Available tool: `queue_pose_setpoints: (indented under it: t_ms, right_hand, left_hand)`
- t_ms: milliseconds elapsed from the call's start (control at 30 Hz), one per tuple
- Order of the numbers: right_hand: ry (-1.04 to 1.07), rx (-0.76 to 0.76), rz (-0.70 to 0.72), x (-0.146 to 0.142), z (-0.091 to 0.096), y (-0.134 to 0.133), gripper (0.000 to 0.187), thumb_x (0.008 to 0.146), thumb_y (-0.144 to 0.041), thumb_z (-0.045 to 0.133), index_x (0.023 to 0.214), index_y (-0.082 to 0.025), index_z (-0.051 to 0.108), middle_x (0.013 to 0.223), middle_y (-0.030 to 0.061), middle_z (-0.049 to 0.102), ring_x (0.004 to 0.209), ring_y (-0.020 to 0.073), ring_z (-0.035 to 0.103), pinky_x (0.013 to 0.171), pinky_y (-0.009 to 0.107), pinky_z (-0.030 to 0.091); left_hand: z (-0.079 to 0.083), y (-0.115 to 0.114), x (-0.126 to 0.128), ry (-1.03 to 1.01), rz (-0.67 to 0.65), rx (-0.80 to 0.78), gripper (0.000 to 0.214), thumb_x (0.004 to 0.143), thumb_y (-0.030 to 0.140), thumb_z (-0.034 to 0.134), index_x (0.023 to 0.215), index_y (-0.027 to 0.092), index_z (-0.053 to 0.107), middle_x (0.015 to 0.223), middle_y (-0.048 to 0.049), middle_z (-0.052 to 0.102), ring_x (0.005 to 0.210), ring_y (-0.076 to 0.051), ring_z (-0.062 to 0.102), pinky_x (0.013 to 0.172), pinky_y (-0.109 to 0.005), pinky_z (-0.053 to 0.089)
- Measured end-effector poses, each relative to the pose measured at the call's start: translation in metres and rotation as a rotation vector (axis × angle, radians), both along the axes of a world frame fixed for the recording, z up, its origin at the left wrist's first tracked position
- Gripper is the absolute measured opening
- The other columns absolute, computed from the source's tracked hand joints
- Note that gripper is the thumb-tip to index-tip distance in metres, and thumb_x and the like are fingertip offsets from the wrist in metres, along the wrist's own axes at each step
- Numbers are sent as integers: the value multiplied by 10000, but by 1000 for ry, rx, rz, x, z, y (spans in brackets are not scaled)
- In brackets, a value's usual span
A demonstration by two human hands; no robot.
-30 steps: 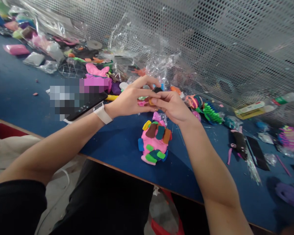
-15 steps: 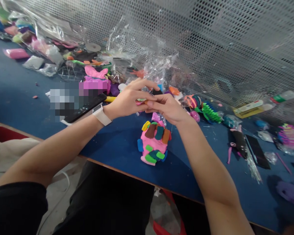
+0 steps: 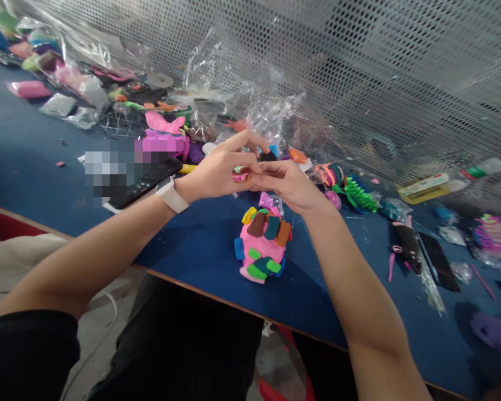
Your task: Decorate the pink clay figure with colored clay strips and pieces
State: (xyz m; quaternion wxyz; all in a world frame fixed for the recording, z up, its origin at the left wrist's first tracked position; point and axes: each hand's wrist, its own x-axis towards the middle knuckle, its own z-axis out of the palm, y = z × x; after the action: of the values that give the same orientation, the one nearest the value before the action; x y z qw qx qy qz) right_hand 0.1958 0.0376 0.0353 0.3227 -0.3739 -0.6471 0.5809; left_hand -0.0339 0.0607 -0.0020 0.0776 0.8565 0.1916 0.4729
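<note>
My left hand [image 3: 219, 170], with a white watch band at the wrist, and my right hand [image 3: 290, 184] meet fingertip to fingertip above the blue table [image 3: 45, 161]. Between the pinched fingers sits a small piece of clay [image 3: 241, 174], pinkish and mostly hidden. Just below the hands stands a pink clay figure [image 3: 262, 244] covered with brown, teal, green, yellow and blue patches. Neither hand touches the figure.
A dark phone [image 3: 144, 181] lies left of my left wrist. Crumpled clear wrappers [image 3: 242, 94] and clay lumps crowd the back along a perforated metal screen [image 3: 359, 67]. A green ridged clay model [image 3: 359, 194] and dark tools [image 3: 409, 245] lie to the right.
Both hands stayed together over the figure, the fingers shifting slightly around the small clay piece. The figure has not moved.
</note>
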Motion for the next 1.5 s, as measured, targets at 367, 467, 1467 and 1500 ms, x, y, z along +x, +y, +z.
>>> queue_pose_setpoints:
  t_ms: [367, 467, 1467, 1500]
  right_hand:
    - [-23, 51, 51, 1, -7, 5, 425, 746, -568, 1092, 1017, -272, 954, 1104, 64, 917, 1061, 260, 850, 1026, 422, 679]
    - [-12, 43, 56, -1, -13, 7, 411, 759, -573, 1090, 1022, -286, 955, 1107, 59, 917, 1062, 250, 853, 1045, 417, 675]
    - [69, 31, -32, -1, -13, 8, 469, 715, -646, 1094, 953, -270, 948, 991, 46, 901, 947, 212, 825, 900, 362, 677]
    - [70, 34, -26, -1, -12, 8, 465, 715, -639, 1096, 958, -271, 951, 988, 49, 901, 950, 220, 829, 889, 366, 676]
  left_hand:
    - [-7, 2, 1, 30, -19, 97, 164, 1094, 372, 784, 1092, 235, 874, 1426, -160, 779, 1304, -285, 776, 1066, -467, 684]
    - [-7, 0, 2, 9, 14, 97, 225, 1111, 380, 753, 988, 222, 857, 1366, -149, 794, 1235, -262, 787, 1007, -441, 690]
    - [-13, 15, 0, -62, 17, 144, 345, 1030, 566, 866, 1219, 278, 877, 1437, -138, 743, 1217, -266, 759, 955, -445, 708]
    - [-12, 15, 0, -49, -12, 160, 397, 1025, 582, 868, 1279, 277, 869, 1474, -147, 735, 1225, -263, 757, 975, -446, 711]
